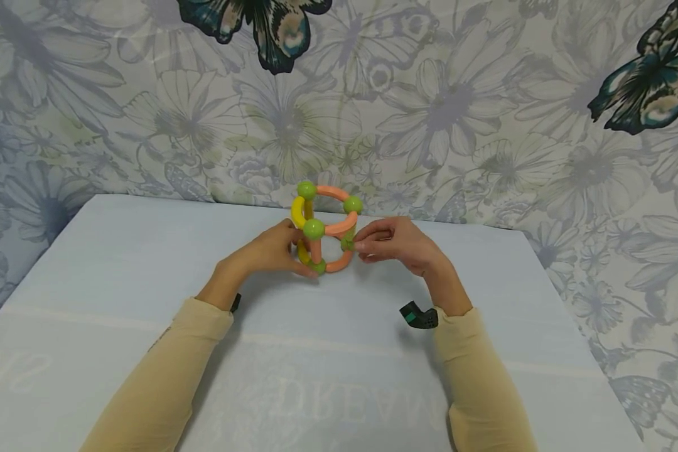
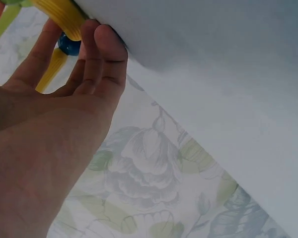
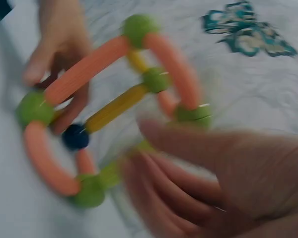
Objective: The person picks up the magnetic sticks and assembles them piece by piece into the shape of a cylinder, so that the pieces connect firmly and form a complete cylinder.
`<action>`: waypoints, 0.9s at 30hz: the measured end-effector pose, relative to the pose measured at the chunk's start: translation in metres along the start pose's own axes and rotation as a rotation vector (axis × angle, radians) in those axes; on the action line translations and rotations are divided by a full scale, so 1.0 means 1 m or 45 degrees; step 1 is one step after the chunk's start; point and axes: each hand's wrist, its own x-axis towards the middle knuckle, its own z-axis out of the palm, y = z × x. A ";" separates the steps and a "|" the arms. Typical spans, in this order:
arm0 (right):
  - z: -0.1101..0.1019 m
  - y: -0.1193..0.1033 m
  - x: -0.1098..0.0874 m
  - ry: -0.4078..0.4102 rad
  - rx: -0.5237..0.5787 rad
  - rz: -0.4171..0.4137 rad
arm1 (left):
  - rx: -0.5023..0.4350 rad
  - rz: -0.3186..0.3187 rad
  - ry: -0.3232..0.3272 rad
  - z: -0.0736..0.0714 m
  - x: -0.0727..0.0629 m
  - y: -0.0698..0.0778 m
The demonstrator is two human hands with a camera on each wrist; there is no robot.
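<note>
A ball-and-stick building toy (image 1: 314, 229) stands on the white table, built up as a round frame of green balls with curved orange and yellow sticks. From the left, my left hand (image 1: 265, 251) grips it, thumb by a low green ball (image 1: 317, 267) and fingers behind. A curved yellow stick (image 2: 62, 17) lies at those fingertips in the left wrist view. At the toy's right side, my right hand (image 1: 398, 243) pinches a straight green stick (image 3: 109, 174), blurred in the right wrist view. A dark blue ball (image 3: 76, 136) joins a straight yellow stick (image 3: 116, 107) on the far side.
The white table (image 1: 339, 358) carries faint lettering near its front. Close behind the toy, its back edge meets a wall (image 1: 452, 107) of flower and butterfly print. A dark wrist device (image 1: 419, 315) sticks out beside the right sleeve.
</note>
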 end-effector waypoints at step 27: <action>0.035 0.042 0.028 0.455 -0.728 -0.355 | 0.174 -0.163 0.358 0.005 0.007 0.009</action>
